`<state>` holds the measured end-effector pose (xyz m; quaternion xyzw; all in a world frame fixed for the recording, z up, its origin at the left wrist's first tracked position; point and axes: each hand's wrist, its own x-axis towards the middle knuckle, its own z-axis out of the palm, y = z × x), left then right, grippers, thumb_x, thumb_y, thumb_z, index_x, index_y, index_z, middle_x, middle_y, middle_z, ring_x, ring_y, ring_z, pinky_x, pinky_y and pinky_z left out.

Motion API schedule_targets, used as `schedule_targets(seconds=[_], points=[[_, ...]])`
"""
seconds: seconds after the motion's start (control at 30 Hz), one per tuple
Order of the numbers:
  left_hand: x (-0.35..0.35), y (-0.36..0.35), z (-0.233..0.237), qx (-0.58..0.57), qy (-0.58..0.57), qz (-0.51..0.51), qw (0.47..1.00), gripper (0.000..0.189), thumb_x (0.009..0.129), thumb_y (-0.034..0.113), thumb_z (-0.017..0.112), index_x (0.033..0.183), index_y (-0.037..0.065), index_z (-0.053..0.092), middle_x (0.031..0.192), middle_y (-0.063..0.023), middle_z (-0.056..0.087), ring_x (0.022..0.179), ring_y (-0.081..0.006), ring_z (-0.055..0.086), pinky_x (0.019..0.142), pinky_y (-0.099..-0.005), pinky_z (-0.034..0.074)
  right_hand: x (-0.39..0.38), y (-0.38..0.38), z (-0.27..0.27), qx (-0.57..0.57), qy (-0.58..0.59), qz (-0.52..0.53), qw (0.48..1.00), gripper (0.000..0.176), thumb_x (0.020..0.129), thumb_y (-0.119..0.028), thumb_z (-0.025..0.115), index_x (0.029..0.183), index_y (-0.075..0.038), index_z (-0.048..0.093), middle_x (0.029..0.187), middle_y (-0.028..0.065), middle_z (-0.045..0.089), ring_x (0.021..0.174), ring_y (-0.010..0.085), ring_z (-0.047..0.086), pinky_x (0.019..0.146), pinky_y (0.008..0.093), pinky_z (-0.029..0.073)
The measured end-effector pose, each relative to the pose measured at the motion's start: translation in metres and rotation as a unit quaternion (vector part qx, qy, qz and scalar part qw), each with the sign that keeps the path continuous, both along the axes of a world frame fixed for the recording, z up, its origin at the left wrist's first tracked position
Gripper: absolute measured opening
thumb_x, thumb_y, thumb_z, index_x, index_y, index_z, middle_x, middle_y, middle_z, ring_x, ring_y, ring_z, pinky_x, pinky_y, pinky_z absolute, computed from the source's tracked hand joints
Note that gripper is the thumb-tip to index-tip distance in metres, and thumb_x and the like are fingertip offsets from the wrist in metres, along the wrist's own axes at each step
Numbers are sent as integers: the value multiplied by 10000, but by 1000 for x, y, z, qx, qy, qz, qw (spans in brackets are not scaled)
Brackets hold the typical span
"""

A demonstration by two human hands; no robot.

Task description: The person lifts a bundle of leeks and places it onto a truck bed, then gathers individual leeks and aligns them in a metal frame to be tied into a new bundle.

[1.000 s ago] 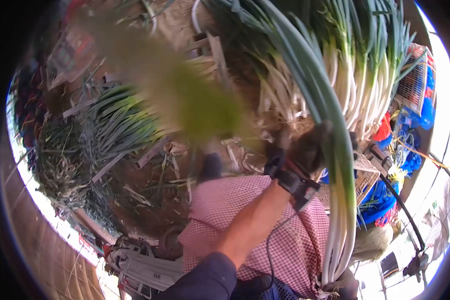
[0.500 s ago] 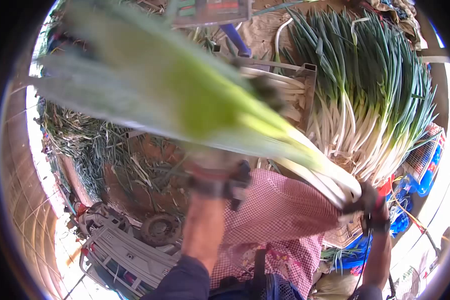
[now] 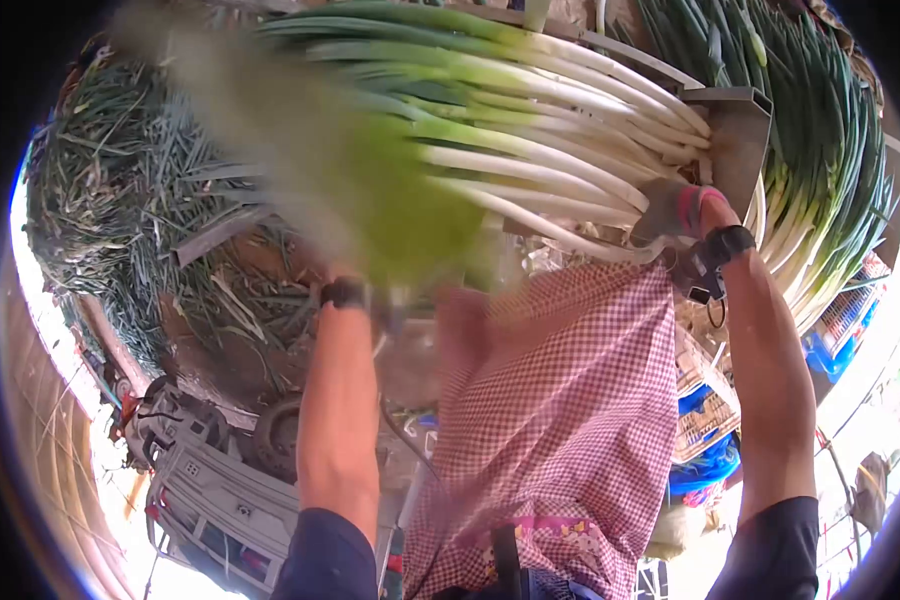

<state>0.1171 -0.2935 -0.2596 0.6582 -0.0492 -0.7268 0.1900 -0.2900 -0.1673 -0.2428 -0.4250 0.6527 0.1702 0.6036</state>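
Observation:
Long green onions [image 3: 560,150] lie side by side across a metal rack, white ends to the right and green leaves to the left. My right hand [image 3: 667,208], in a grey glove with a pink cuff, is closed around the white ends of the nearest stalks. A blurred green patch [image 3: 400,200] close to the camera covers much of the view. Behind its lower edge is my left hand [image 3: 342,262], near the leafy side; its fingers are hidden. A checked red-and-white apron [image 3: 560,400] hangs below the rack.
A metal plate [image 3: 735,135] stands at the rack's right end. Beyond it lies a large pile of green onions [image 3: 820,140]. Cut leaves [image 3: 110,170] are heaped at left. A grey wheeled machine [image 3: 230,490] stands lower left, with crates [image 3: 705,400] at right.
The bundle of green onions has gone from in front of me down onto the rack. My right hand has moved up and left; my left hand has moved left and up. The view has shifted.

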Motion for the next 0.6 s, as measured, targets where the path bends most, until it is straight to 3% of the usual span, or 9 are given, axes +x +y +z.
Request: schedule_targets(seconds=[0.07, 0.1, 0.2, 0.3, 0.33, 0.4, 0.47, 0.5, 0.6], points=[[-5, 8, 5, -29, -27, -10, 999, 542, 962, 419, 708, 1317, 37, 560, 1216, -164, 652, 1123, -337, 650, 977, -492, 564, -3, -3, 3, 15, 10, 13, 1000, 557, 714, -195, 813, 1245, -71, 704, 1030, 120, 769, 924, 213, 708, 833, 357, 557], [2, 11, 5, -64, -3, -19, 998, 522, 968, 399, 707, 1310, 31, 561, 1204, -166, 651, 1101, -336, 658, 960, -478, 573, -10, 7, -7, -46, -29, 19, 998, 580, 727, -180, 817, 1275, -53, 676, 1092, 135, 756, 930, 239, 714, 830, 380, 560], [23, 17, -28, -164, 30, -40, 985, 441, 975, 337, 709, 1270, 38, 577, 1183, -162, 652, 1013, -322, 681, 892, -436, 602, 14, 14, 53, -183, 88, -73, 976, 525, 776, -138, 800, 1273, -50, 658, 1120, 155, 727, 954, 298, 704, 843, 413, 554], [51, 11, -80, -263, -15, -148, 953, 414, 959, 323, 724, 1234, 43, 591, 1138, -160, 660, 983, -309, 682, 876, -439, 608, 38, 43, 96, -511, 220, -36, 830, 442, 819, -94, 769, 1245, -56, 657, 1110, 177, 693, 980, 351, 676, 864, 438, 543], [58, 7, -91, -288, -30, -180, 940, 404, 952, 319, 730, 1219, 46, 598, 1121, -159, 663, 973, -304, 682, 871, -439, 610, 56, 59, 113, -494, 191, -77, 845, 365, 858, -200, 764, 1197, -90, 688, 1034, 143, 705, 948, 338, 643, 867, 468, 495], [63, 1, -94, -337, -115, -347, 867, 405, 942, 326, 740, 1207, 51, 606, 1107, -152, 659, 964, -296, 680, 864, -435, 611, 90, 110, 127, -426, 88, -122, 892, 386, 833, -151, 767, 1203, -92, 678, 1059, 128, 695, 979, 346, 648, 867, 459, 518], [60, -7, -89, -320, -203, -477, 793, 408, 933, 334, 747, 1203, 59, 613, 1098, -143, 652, 956, -285, 679, 851, -428, 610, 115, 173, 130, -311, 124, -47, 941, 400, 851, -270, 739, 1203, -93, 669, 1068, 146, 701, 993, 366, 651, 887, 485, 510], [57, -8, -79, -291, -165, -403, 852, 410, 933, 335, 747, 1210, 66, 610, 1096, -140, 650, 955, -283, 678, 846, -426, 610, 118, 219, 122, -286, 141, -43, 947, 379, 875, -285, 691, 1189, -74, 663, 1049, 166, 695, 985, 390, 648, 887, 502, 507], [57, -11, -79, -243, -139, -268, 922, 402, 935, 332, 747, 1236, 104, 607, 1097, -136, 650, 951, -277, 676, 832, -414, 610, 109, 333, 119, 182, 154, -93, 967, 456, 892, -321, 633, 1240, -28, 657, 1185, 241, 682, 1090, 429, 647, 972, 509, 498]])
